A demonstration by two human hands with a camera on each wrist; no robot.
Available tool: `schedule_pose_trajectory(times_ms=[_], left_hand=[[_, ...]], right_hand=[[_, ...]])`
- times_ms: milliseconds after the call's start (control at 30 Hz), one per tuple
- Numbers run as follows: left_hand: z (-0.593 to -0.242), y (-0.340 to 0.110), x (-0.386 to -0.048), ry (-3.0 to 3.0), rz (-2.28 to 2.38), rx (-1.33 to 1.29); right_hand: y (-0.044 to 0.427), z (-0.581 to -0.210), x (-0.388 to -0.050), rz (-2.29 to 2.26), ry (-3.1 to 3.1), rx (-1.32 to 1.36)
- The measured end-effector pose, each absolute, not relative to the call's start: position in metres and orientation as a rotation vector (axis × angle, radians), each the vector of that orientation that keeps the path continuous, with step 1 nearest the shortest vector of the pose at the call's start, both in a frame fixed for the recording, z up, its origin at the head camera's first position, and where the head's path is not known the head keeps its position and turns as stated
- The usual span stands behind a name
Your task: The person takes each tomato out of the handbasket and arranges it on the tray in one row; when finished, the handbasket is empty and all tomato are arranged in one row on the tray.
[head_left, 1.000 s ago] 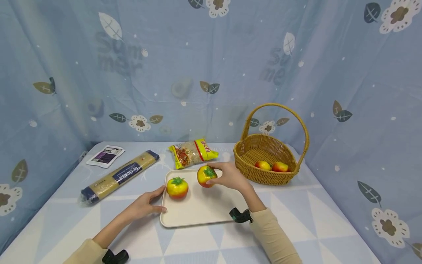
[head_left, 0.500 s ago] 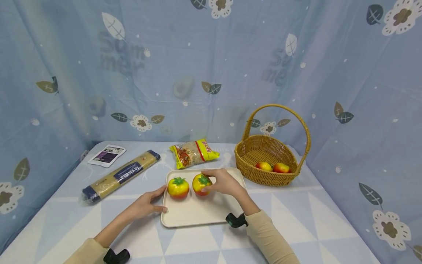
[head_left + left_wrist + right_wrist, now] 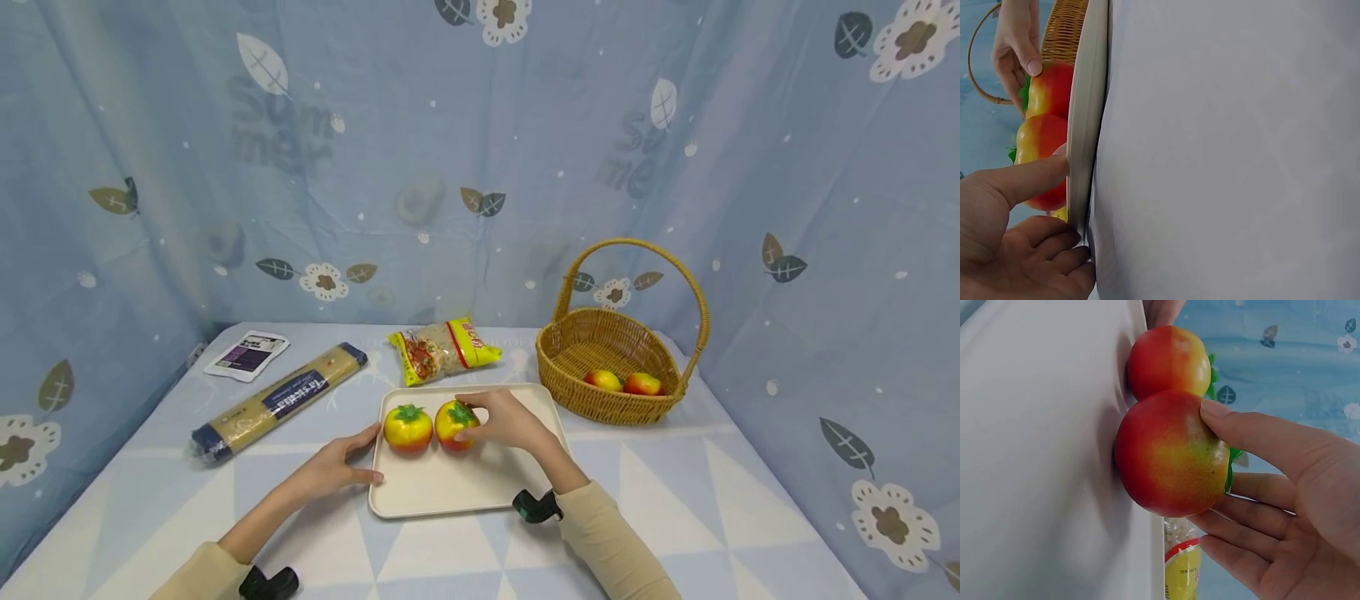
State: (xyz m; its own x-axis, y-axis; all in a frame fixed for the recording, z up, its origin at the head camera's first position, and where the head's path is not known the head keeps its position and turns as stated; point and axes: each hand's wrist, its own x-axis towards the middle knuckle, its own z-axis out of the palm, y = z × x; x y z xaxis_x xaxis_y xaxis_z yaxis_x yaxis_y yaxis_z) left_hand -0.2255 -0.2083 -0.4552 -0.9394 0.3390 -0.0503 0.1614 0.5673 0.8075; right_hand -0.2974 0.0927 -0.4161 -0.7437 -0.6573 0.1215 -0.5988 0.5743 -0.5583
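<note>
Held fruit (image 3: pixel 448 427) now sits just beside the other fruit (image 3: pixel 408 431)
The right fingers (image 3: pixel 1260 515) carry it leftward across the tray (image 3: pixel 480 483), closing the earlier gap.

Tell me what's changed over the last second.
The right hand moved the held fruit leftward over the tray, bringing it close beside the other fruit. Nothing was newly grasped or let go. The left hand stayed at the tray's left edge, and the basket stayed put.
</note>
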Motion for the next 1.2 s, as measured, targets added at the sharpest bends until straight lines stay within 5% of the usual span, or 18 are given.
schedule_pose_trajectory(times_ms=[1200], left_hand=[[-0.454, -0.207, -0.224, 2.600, 1.308, 0.422]], right_hand=[[0.104, -0.409, -0.298, -0.996, 2.735, -1.046]])
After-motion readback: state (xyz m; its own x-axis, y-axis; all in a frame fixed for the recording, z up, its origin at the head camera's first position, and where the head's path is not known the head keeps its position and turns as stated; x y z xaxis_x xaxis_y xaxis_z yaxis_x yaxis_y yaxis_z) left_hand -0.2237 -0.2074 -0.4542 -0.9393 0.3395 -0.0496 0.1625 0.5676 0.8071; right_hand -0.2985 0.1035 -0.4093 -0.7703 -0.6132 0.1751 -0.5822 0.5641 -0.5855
